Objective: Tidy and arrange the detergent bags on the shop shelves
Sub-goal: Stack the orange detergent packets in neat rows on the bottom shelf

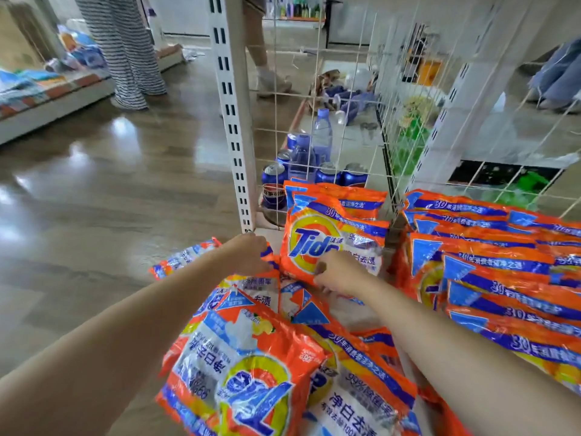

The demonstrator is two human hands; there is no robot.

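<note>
Orange Tide detergent bags cover a low white shelf. One bag (333, 237) stands upright against the wire grid, logo facing me. My right hand (338, 272) pinches its lower edge with curled fingers. My left hand (248, 254) grips the top edge of a bag lying flat (251, 287) just left of it. Several more bags (251, 372) lie jumbled and upside down in the foreground. On the right, a neat overlapping row of bags (490, 272) fills the adjoining section.
A white slotted upright post (232, 121) and a wire grid panel (317, 130) back the shelf. Blue cans (273, 176) and water bottles (322, 136) sit behind the grid. A person in striped trousers (125, 48) stands on the wooden floor at the left.
</note>
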